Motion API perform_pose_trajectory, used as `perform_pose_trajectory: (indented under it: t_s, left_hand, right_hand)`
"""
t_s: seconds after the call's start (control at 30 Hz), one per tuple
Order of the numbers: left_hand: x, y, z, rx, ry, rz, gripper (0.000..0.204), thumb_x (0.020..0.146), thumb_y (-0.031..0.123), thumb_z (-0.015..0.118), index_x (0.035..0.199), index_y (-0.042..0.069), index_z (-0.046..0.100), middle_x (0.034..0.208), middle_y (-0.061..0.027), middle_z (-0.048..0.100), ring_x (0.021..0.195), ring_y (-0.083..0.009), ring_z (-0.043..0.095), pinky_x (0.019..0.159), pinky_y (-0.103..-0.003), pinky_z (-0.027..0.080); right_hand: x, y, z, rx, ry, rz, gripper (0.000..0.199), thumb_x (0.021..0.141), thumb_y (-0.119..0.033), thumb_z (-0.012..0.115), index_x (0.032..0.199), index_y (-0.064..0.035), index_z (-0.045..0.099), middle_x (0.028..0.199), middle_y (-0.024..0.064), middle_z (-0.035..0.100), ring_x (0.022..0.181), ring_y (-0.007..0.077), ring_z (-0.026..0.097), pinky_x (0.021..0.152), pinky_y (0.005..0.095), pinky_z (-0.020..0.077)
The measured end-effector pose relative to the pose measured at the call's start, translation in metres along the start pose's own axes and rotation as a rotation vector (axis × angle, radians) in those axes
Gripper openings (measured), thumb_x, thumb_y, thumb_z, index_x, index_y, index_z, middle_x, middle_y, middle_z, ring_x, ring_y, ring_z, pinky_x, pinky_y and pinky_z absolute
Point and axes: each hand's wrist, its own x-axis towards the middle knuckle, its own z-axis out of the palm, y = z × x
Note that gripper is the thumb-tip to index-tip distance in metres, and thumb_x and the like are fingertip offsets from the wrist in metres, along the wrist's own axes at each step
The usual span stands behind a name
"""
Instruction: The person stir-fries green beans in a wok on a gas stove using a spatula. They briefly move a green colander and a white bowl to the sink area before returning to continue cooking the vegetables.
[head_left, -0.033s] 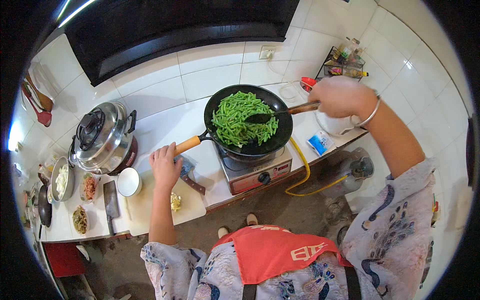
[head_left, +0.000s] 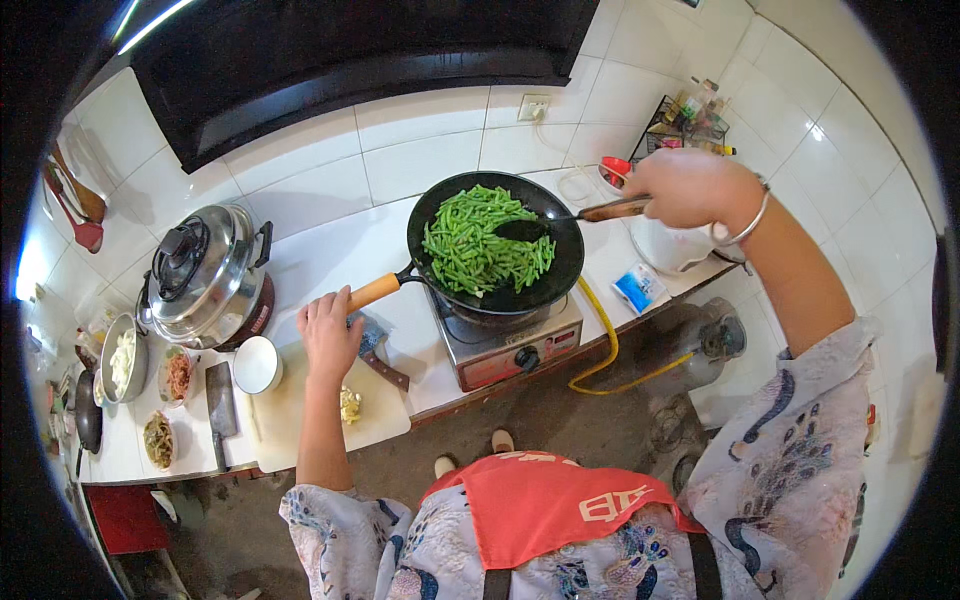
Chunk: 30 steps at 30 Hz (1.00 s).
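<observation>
- Our one wok (head_left: 563,268), from whose centre we read the clock, sits on one burner (head_left: 495,342); we think a level, firm hold serves best, since a sideways shove could tip it.
- The heap of chopped green pieces (head_left: 475,240) lies inside the wok; we would scoop low under it and fold inward from the rim, so nothing spills.
- Our one spatula (head_left: 522,231) has its dark blade among the pieces toward 2 o'clock; short, shallow strokes seem wise.
- Of our two hands, the left hand (head_left: 328,335), at 8 o'clock, grips the end of the wok's wooden handle, and should brace against each push.
- The right hand (head_left: 690,190), between 2 and 3 o'clock, is wrapped round the spatula's wooden handle; a loose wrist should help.
- Around us we count one lidded pot (head_left: 225,285) at 9 o'clock, one cutting board (head_left: 385,410) between 7 and 8, one cleaver (head_left: 222,400) and one white bowl (head_left: 258,366) at 8.
- Smaller still, we count one blue-and-white packet (head_left: 638,288) between 3 and 4 o'clock; the single green pieces overlap too much to count.
</observation>
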Motion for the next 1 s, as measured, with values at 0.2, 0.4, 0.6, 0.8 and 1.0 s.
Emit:
perform_pose_trajectory:
  t_s: [0.2, 0.4, 0.6, 0.8, 1.0]
  left_hand:
    - [0.009, 0.011, 0.005, -0.008, 0.014, -0.01, 0.055, 0.073, 0.02, 0.076, 0.125, 0.012, 0.06, 0.112, -0.0083, 0.063, 0.108, -0.0273, 0.056, 0.102, -0.045, 0.035]
    - [0.007, 0.014, 0.002, 0.009, 0.002, -0.052, 0.052, 0.074, 0.02, 0.076, 0.123, 0.012, 0.06, 0.112, -0.0079, 0.064, 0.108, -0.0278, 0.056, 0.102, -0.045, 0.035]
    - [0.007, 0.016, -0.002, 0.038, -0.024, -0.121, 0.049, 0.074, 0.019, 0.075, 0.121, 0.013, 0.061, 0.11, -0.0072, 0.064, 0.107, -0.0277, 0.056, 0.101, -0.044, 0.035]
    - [0.007, 0.016, 0.004, 0.041, 0.012, -0.113, 0.05, 0.073, 0.018, 0.076, 0.12, 0.013, 0.061, 0.108, -0.007, 0.063, 0.107, -0.0275, 0.056, 0.101, -0.045, 0.034]
    - [0.014, 0.02, -0.002, -0.024, -0.024, -0.085, 0.05, 0.074, 0.021, 0.076, 0.121, 0.012, 0.062, 0.107, -0.0079, 0.063, 0.108, -0.0286, 0.055, 0.101, -0.045, 0.034]
  right_hand:
    - [0.023, 0.077, 0.031, 0.459, -0.25, 0.22, 0.021, 0.089, -0.019, 0.053, 0.087, -0.0021, 0.066, 0.067, 0.0091, 0.065, 0.052, 0.0145, 0.059, 0.048, 0.0309, 0.0477]
    - [0.068, 0.091, 0.111, 0.808, -0.243, 0.093, 0.028, 0.089, -0.028, 0.064, 0.101, -0.0037, 0.067, 0.064, 0.0059, 0.063, 0.05, 0.0112, 0.055, 0.045, 0.0282, 0.044]
    - [0.027, 0.093, 0.074, 0.5, -0.014, -0.186, 0.038, 0.077, -0.009, 0.064, 0.115, -0.0004, 0.066, 0.07, 0.0065, 0.064, 0.052, 0.0125, 0.06, 0.052, 0.029, 0.049]
    - [0.072, 0.121, 0.088, 0.565, 0.031, -0.023, 0.041, 0.082, -0.012, 0.065, 0.122, -0.004, 0.064, 0.069, 0.0081, 0.062, 0.054, 0.0141, 0.059, 0.053, 0.0313, 0.0499]
    - [0.12, 0.089, 0.07, 0.662, -0.059, -0.181, 0.05, 0.08, -0.006, 0.061, 0.13, -0.01, 0.061, 0.07, 0.0088, 0.062, 0.059, 0.0151, 0.059, 0.056, 0.0322, 0.0505]
